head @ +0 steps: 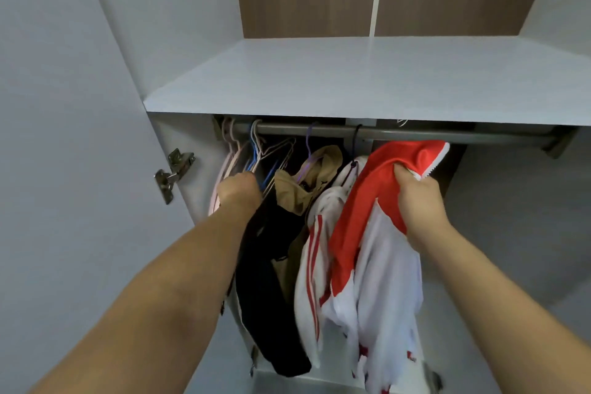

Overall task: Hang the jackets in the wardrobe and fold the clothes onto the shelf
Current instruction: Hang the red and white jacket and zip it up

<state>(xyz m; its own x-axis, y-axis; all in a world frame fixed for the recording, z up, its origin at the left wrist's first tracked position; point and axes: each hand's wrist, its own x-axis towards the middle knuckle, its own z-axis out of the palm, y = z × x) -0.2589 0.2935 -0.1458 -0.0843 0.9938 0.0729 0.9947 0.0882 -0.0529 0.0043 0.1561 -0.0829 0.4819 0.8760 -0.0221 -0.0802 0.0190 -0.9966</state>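
Head view: hanging step. Right hand (419, 198) gripping red-white jacket (361, 233) just below rail (415, 134); left hand (238, 190) among spare hangers (256, 150), grip unclear. Next: free one hanger.

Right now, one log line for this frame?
left hand: reaching among empty hangers | right hand: gripping red-and-white jacket | shelf: bare

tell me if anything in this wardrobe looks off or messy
The red and white jacket is not on a hanger; the right hand grips it bunched up below the rail. The left hand reaches among the empty hangers. The shelf holds no folded clothes.
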